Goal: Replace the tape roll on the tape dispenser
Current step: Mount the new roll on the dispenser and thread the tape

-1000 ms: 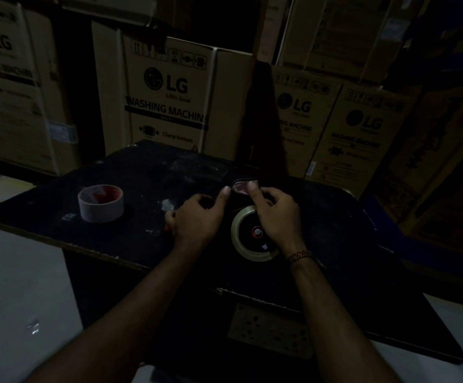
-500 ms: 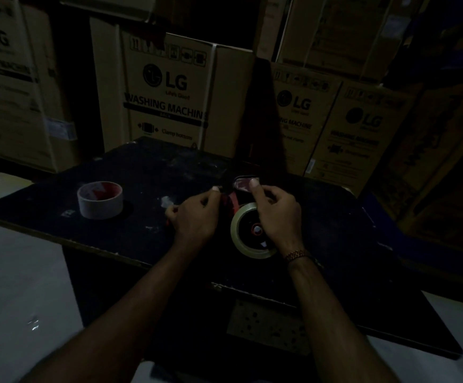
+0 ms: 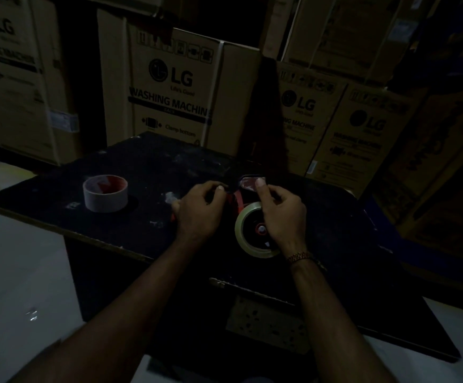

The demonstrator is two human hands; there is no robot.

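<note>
A red and black tape dispenser (image 3: 238, 201) lies on the dark table (image 3: 142, 172) with a clear tape roll (image 3: 245, 239) on its red hub. My left hand (image 3: 200, 211) curls over the dispenser's left side, fingertips pinched at its front end. My right hand (image 3: 278, 214) lies over the roll, its forefinger stretched onto the shiny front plate (image 3: 249, 182) of the dispenser. A second roll (image 3: 105, 193), pale with a red inside, stands alone on the table to the left.
Tall cardboard washing-machine boxes (image 3: 175, 89) stand close behind the table. The table's near edge (image 3: 109, 240) runs diagonally on the left, with pale floor (image 3: 17, 272) beyond it. The scene is very dim.
My left thumb, stretched toward the front plate a second ago, has drawn back and the fingers have curled in. The right hand and the roll have hardly moved.
</note>
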